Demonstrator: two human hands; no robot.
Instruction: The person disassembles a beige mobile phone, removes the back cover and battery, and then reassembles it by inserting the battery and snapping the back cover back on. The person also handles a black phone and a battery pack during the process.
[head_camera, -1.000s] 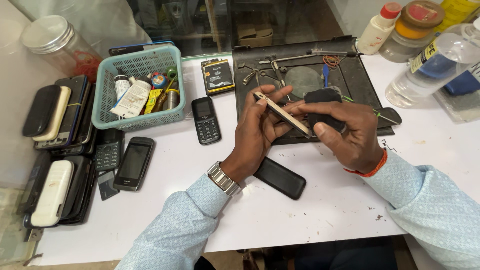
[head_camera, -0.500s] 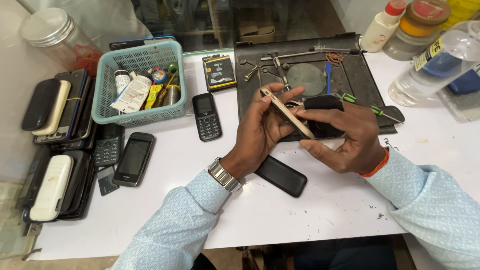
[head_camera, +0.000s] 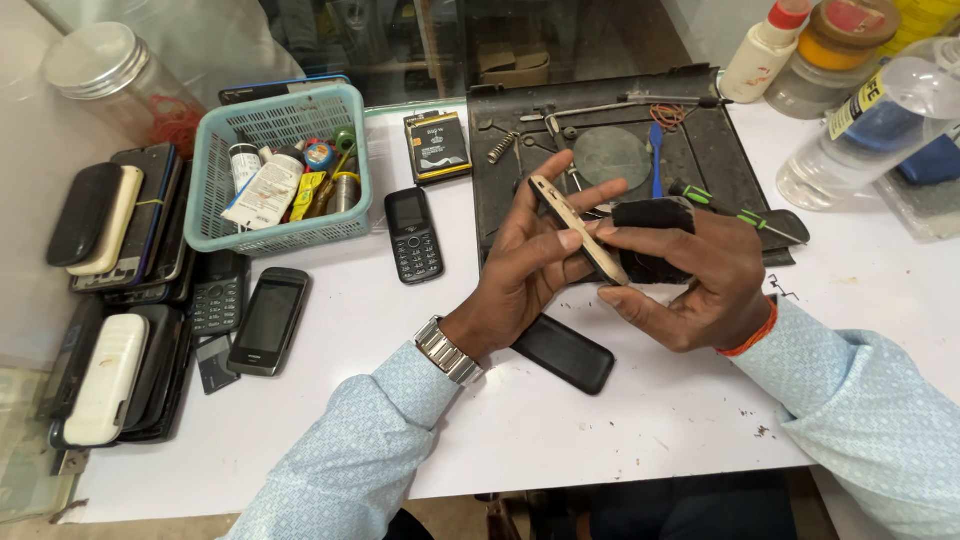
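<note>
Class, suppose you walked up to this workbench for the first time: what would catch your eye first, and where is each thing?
At the centre, the left hand and right hand together hold a slim gold-edged phone edge-on above the black work mat. To the left stands a teal basket crammed with small bottles and tubes, and further left, at the table's edge, lie stacks of old phones.
</note>
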